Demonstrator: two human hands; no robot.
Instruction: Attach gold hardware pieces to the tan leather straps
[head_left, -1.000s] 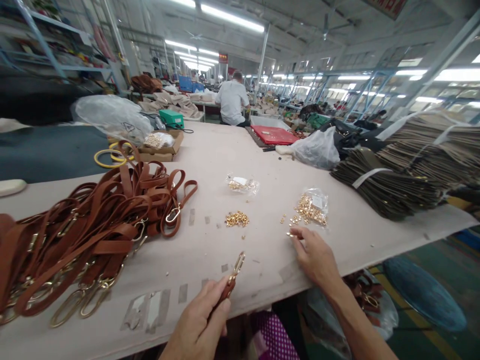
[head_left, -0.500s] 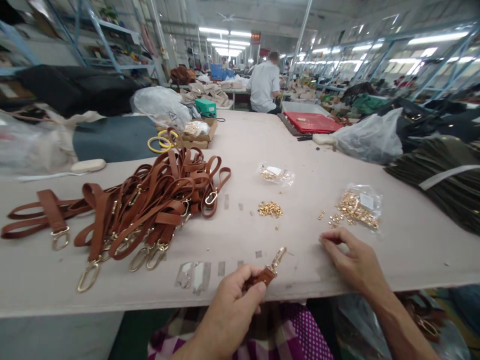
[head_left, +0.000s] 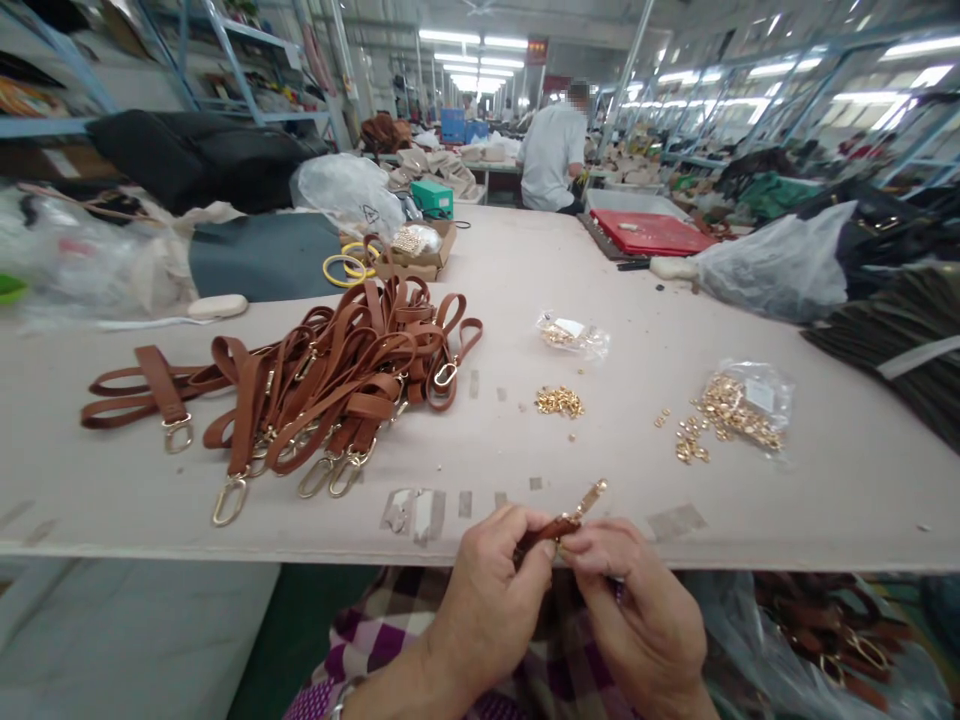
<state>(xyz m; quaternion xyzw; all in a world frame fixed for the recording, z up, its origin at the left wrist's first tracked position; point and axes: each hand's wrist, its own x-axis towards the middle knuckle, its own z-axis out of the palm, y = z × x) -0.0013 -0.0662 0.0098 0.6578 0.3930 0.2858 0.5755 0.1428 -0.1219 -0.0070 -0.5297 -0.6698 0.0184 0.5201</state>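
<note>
My left hand (head_left: pixel 495 590) pinches the end of a brown leather strap (head_left: pixel 555 528) at the table's front edge. From that end a gold clasp (head_left: pixel 592 497) points up and to the right. Pressed together beside the strap end are the fingers of my right hand (head_left: pixel 637 600); a tiny gold piece seems to show between them, mostly hidden. A small pile of gold fittings (head_left: pixel 559 402) lies beyond the hands. Farther right, more gold pieces (head_left: pixel 724 405) spill from a clear bag (head_left: pixel 765 400). To the left is a large heap of brown straps (head_left: pixel 345 370) with gold clasps.
Another clear bag of fittings (head_left: pixel 574 334) lies mid-table. Farther back are yellow rings (head_left: pixel 349 265), a green box (head_left: pixel 433 199) and a red sheet (head_left: pixel 649 231). Dark folded material (head_left: pixel 900 330) is at the right. A person in a light shirt (head_left: pixel 553 155) is in the background.
My right hand has moved left from near the gold pieces to the strap end in my left hand. The view has shifted, so the table's things appear farther right.
</note>
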